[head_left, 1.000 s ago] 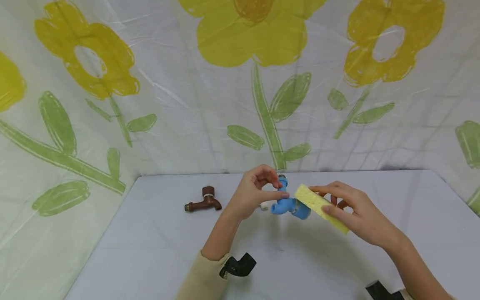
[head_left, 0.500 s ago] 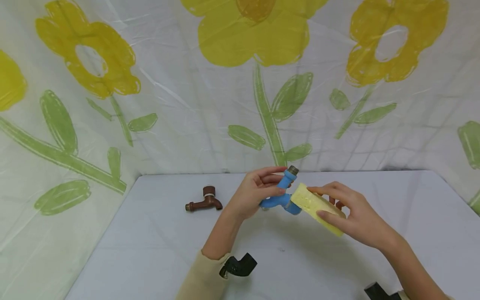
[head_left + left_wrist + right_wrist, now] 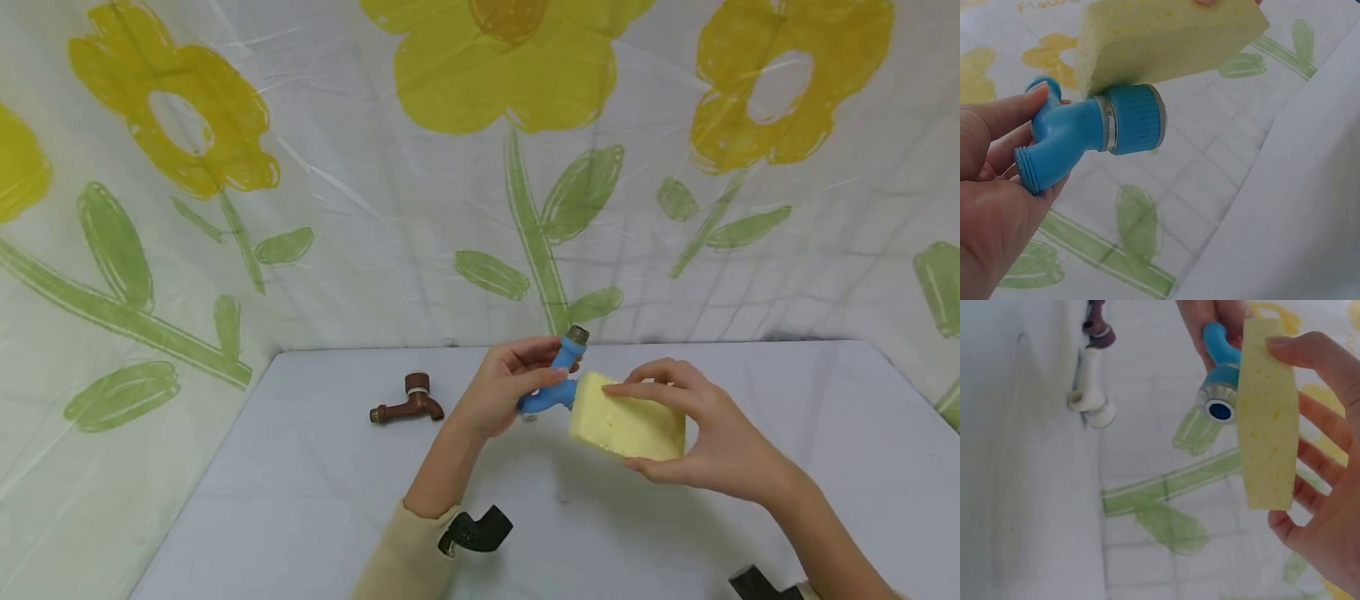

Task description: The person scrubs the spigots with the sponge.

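Work judged under way, not complete: the sponge [image 3: 626, 421] appears to touch the blue tap [image 3: 1075, 128] at its ribbed knob [image 3: 1138, 119]. How much of the tap has been wiped cannot be determined. The brown tap [image 3: 408, 404] and white tap [image 3: 1090, 387] lie unheld near the far edge of the surface [image 3: 285, 500], the brown one towards its far-left corner; whether either has been treated cannot be told.

The blue tap is held above the surface, near the middle of the far edge. Its long axis slopes: the dark threaded end points up beyond the far edge, leaning slightly right; the spout points towards the left edge, the knob rightwards.

Hands are apart: the left hand [image 3: 506, 387] grips the blue tap, the right hand [image 3: 708, 425] pinches the sponge.
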